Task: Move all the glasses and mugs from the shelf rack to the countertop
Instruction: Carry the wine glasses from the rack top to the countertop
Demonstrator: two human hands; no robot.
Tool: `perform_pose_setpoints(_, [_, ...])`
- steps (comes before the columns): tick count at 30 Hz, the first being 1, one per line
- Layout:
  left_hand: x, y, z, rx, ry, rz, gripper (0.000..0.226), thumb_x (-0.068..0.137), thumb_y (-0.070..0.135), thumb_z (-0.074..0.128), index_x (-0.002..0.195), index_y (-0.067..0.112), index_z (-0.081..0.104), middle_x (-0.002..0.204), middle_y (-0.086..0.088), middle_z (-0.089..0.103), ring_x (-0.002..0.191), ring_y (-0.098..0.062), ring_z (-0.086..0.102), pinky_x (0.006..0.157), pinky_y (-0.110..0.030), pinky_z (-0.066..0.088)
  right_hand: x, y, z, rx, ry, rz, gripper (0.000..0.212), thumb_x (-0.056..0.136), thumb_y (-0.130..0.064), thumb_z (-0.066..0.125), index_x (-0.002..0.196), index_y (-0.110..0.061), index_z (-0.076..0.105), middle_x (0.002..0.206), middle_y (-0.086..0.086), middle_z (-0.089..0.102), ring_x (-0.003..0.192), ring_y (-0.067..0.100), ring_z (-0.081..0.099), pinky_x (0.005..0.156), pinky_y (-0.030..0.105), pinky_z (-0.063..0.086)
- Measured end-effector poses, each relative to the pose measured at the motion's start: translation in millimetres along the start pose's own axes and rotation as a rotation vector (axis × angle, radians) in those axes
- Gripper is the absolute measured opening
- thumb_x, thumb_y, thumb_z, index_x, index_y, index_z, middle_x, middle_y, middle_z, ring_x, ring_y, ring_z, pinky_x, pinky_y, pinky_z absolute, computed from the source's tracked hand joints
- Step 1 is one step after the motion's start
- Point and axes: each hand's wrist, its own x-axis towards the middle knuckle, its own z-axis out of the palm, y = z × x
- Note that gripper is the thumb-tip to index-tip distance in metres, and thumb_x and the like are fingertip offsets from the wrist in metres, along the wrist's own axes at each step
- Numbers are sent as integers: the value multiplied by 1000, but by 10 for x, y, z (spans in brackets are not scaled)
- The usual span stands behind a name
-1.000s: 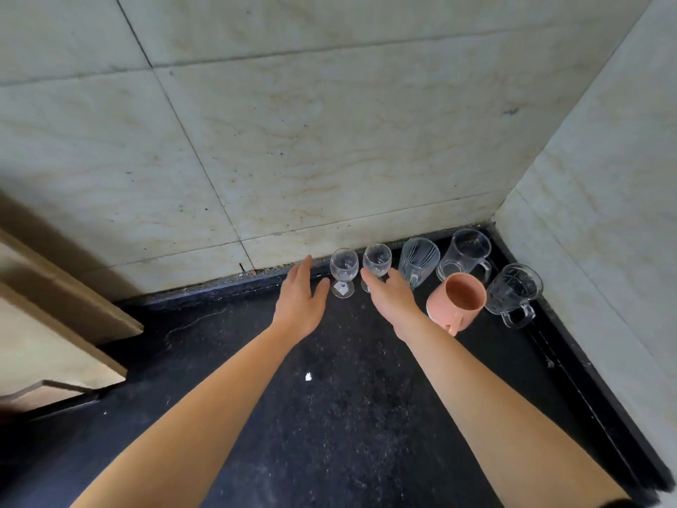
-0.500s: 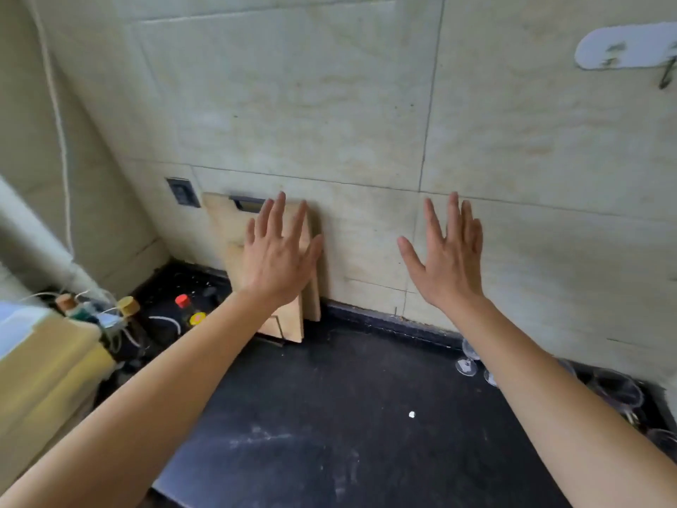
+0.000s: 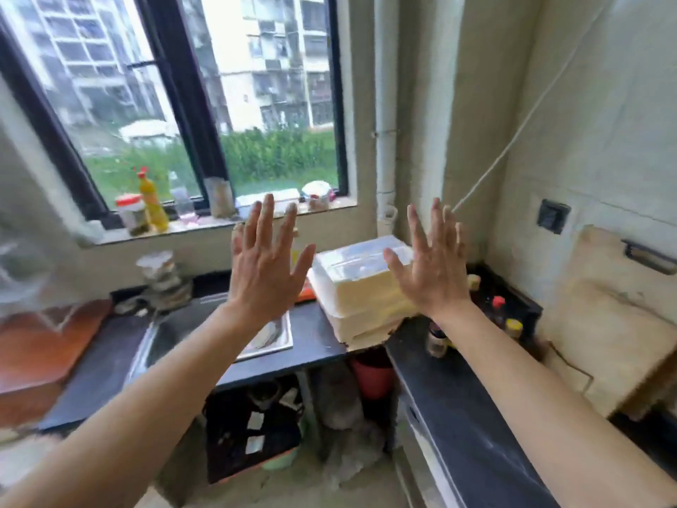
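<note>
My left hand [image 3: 265,262] and my right hand [image 3: 432,262] are both raised in front of me, fingers spread, holding nothing. They hang in the air above the dark countertop [image 3: 458,394], which runs along the right wall and across under the window. No glasses, mugs or shelf rack are in view. The picture is blurred by head motion.
A stack of white foam boxes [image 3: 362,287] sits in the counter corner. A steel sink [image 3: 205,335] lies under my left arm. Bottles [image 3: 502,313] stand by the right wall beside wooden cutting boards [image 3: 604,317]. Jars and a yellow bottle [image 3: 152,203] line the window sill.
My view has swung left, from the glasses and pink mug in the counter corner to the window and sink. Both hands left the glasses and rose, spread and empty.
</note>
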Motion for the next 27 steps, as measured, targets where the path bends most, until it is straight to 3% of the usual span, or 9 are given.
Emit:
perform_pose_setpoints(7, [-759,-2713,-807,159,51,-319,68,97,55,31,154,18,28,163,-20,17,150,-36,15,115,-63,22,616,-2728,1568,173,-106,-314,81,95,-54,56,161,-18,24,169,20,10,155,41,11,122,60,15])
perform_pose_setpoints(12, [-1081,-4097,-1296,274,26,-471,73,96,59,26,157,18,22,164,-18,13,152,-33,10,119,-59,15,886,-4377,2295,263,-204,-439,83,96,-61,46,163,-24,12,170,16,0,156,35,2,125,55,6])
perform_pose_setpoints(19, [-1263,-5327,-1572,330,75,-610,73,95,59,27,155,18,24,164,-17,15,151,-33,13,119,-55,15,1190,-5728,2972,320,-253,-561,82,97,-64,37,163,-25,8,171,14,-1,157,32,-1,125,51,4])
perform_pose_setpoints(27, [-935,-6702,-1339,370,65,-695,73,95,56,28,156,17,24,165,-16,14,152,-31,12,119,-51,13,1732,-6745,4135,382,-275,-661,82,97,-62,44,163,-26,9,170,17,2,156,35,2,124,47,2])
